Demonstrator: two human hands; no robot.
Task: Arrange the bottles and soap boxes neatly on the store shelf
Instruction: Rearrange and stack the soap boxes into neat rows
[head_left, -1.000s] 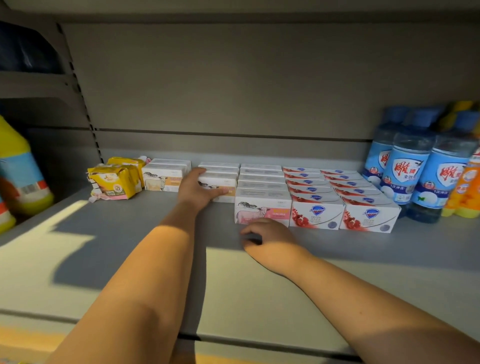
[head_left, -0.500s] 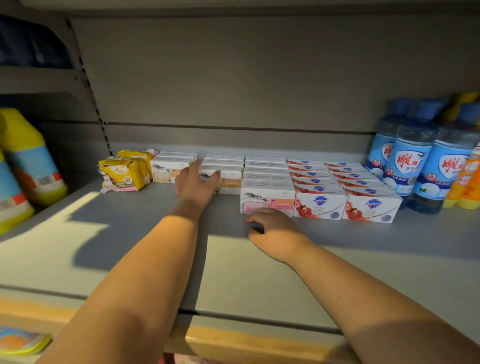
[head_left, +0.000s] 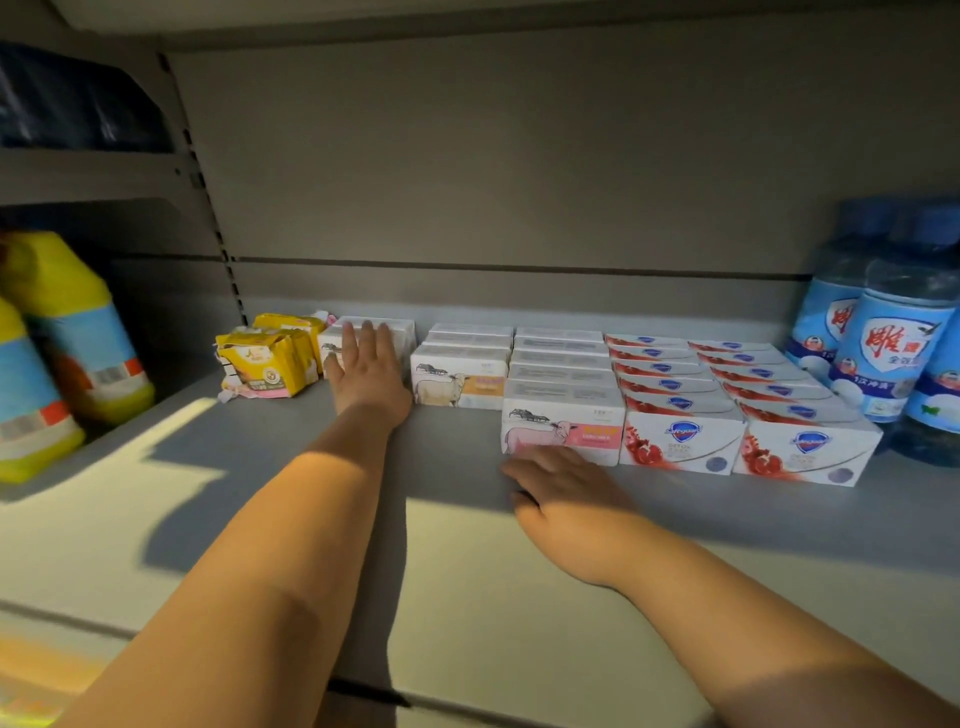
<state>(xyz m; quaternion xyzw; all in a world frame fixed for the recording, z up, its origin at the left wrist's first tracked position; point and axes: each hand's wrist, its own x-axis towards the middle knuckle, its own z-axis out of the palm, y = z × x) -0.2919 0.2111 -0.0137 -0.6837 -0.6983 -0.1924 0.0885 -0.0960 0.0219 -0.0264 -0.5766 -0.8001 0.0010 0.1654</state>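
Rows of soap boxes line the grey shelf (head_left: 156, 519). My left hand (head_left: 366, 366) lies with straight fingers against the front of the leftmost white box stack (head_left: 402, 335). To its right stand an orange-labelled sheep box row (head_left: 460, 382), a pink-labelled sheep box row (head_left: 563, 423) and two rows of red-and-white soap boxes (head_left: 680, 439) (head_left: 805, 449). My right hand (head_left: 558, 488) rests flat on the shelf just in front of the pink-labelled box. Blue-labelled bottles (head_left: 888, 353) stand at the far right.
Yellow soap packets (head_left: 265, 364) sit left of the white boxes. Yellow bottles with blue labels (head_left: 78, 332) stand on the neighbouring shelf at the left. The shelf's back wall (head_left: 493, 182) rises behind everything, and the front half of the shelf is bare.
My left hand has moved left from the orange-labelled sheep row to the leftmost white stack. The right hand has stayed in front of the pink-labelled box.
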